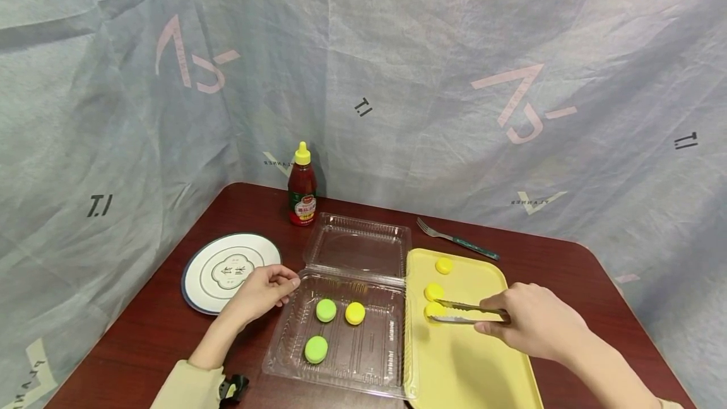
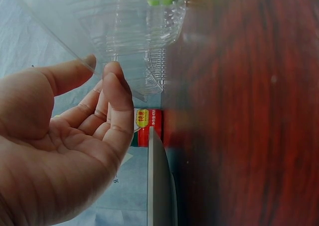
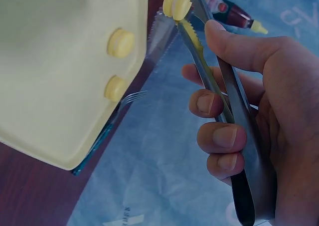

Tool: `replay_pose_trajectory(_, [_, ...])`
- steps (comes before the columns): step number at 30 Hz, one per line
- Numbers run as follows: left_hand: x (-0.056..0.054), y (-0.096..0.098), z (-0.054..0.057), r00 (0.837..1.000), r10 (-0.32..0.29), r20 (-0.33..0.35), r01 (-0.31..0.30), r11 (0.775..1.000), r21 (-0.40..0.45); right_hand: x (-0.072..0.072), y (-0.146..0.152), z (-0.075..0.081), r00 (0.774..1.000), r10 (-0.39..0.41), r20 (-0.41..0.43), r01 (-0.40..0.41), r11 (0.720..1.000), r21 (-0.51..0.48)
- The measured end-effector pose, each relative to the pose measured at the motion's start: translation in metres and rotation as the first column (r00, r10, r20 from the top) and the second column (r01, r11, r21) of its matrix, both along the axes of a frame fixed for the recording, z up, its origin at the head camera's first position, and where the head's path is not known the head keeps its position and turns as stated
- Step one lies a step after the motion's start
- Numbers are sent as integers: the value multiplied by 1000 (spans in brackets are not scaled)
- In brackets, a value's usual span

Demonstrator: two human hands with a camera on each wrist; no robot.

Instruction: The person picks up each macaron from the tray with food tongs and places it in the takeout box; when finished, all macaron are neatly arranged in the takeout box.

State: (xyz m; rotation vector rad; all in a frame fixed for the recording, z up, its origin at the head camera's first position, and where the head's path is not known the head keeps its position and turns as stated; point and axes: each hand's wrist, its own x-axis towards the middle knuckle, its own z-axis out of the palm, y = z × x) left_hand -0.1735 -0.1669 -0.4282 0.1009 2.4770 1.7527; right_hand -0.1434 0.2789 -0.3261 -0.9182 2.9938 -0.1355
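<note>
My right hand (image 1: 536, 320) holds metal tongs (image 3: 239, 101), its fingers wrapped round both arms. Between the serrated tips sits a yellow macaron (image 3: 177, 2), above the yellow tray (image 1: 471, 358). Two more yellow macarons (image 3: 120, 42) lie on that tray. At the left corner of an opened clear plastic container (image 1: 363, 365), my left hand (image 1: 264, 292) pinches the rim between thumb and index finger, the other fingers loosely curled. Inside the container's base rest two green macarons (image 1: 316, 349) and one yellow macaron (image 1: 354, 313).
A white plate (image 1: 204, 270) with a dark blue rim lies left of the container. Behind stands a red sauce bottle (image 1: 303, 191) with a yellow cap. Past the tray's far edge is a fork (image 1: 460, 242) with a green handle. Grey cloth (image 1: 397, 81) hangs behind the table.
</note>
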Motion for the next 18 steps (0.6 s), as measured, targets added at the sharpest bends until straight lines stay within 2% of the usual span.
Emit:
replay_pose_trajectory(9, [0, -1, 0, 1000, -1, -1, 1, 1000, 5, -1, -20, 11, 999, 33, 12, -32, 999, -23])
replay_pose_trajectory(18, [0, 0, -1, 1000, -3, -5, 3, 1000, -1, -5, -43, 7, 995, 96, 4, -95, 995, -42])
